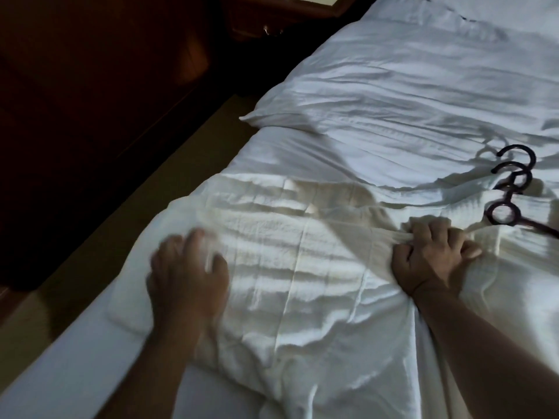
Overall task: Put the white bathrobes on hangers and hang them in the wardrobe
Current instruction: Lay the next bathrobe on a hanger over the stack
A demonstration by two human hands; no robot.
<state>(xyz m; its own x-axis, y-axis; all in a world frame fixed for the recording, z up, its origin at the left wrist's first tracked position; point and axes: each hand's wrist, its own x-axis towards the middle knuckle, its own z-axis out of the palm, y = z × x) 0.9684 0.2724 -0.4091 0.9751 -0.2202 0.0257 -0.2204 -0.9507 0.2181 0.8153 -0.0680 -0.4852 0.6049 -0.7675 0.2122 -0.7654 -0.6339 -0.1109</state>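
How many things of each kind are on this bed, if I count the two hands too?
Hands: 2, left hand and right hand
White bathrobe: 1 bundle
White pillow: 1
Dark hangers: at least 2; the hooks overlap
Total: at least 6
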